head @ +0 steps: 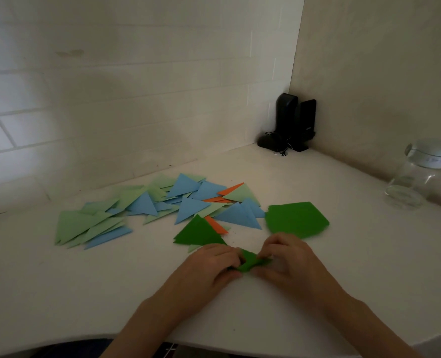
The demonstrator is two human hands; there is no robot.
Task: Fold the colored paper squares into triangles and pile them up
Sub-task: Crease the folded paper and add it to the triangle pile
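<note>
Two black speakers point(295, 122) (corner) and a glass jar point(418, 174) on the white table point(317, 171).

The hands point(250, 262) hide most of the dark green paper point(249, 262) they pinch.

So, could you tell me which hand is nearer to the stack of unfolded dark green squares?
Right. The right hand sits just below the stack; the left hand lies farther off, to its lower left. Both pinch a green sheet.

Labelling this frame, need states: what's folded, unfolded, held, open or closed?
Dark green paper sheet: half-folded, pinched by left hand and right hand.
Dark green paper squares: unfolded, stacked.
Dark green paper triangle: folded, flat.
Blue, light green and orange paper triangles: folded, scattered.
Clear glass jar: lid on.
</note>
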